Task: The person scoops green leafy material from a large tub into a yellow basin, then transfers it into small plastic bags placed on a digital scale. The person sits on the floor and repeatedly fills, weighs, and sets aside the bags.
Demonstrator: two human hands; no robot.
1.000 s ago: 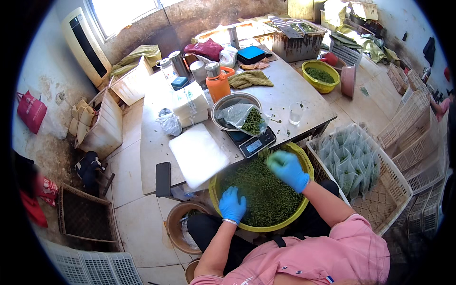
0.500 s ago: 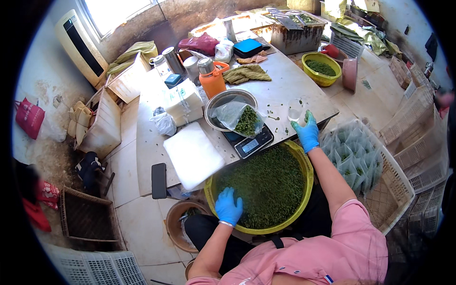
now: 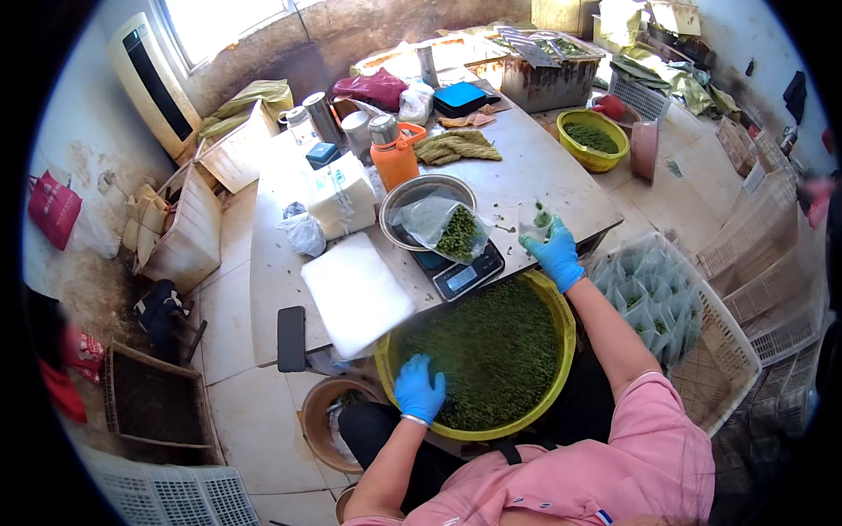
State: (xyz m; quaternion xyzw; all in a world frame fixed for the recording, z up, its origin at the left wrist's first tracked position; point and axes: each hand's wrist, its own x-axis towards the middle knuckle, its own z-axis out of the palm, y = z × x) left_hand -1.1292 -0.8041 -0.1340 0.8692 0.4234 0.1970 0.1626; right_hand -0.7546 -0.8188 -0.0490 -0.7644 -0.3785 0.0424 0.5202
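My right hand (image 3: 556, 255), in a blue glove, curls around a clear plastic cup (image 3: 530, 226) at the table's right front edge. Bits of green lie by the cup. My left hand (image 3: 419, 389), also gloved in blue, lies with its fingers apart on the small green buds or seeds (image 3: 491, 359) filling a big yellow basin (image 3: 567, 326) in front of me. A black digital scale (image 3: 469, 274) stands just beyond the basin. On it sits a steel bowl (image 3: 392, 203) with a clear bag of the green stuff (image 3: 458, 233) in it.
A stack of white plastic sheets (image 3: 355, 294) and a phone (image 3: 291, 338) lie on the table. An orange flask (image 3: 394, 158) stands behind the bowl. To my right, a crate (image 3: 732, 351) holds several filled clear bags (image 3: 649, 294); a brown bucket (image 3: 320, 412) is at lower left.
My right hand has moved slightly left and down and closed round the clear cup. The left hand has shifted only a little.
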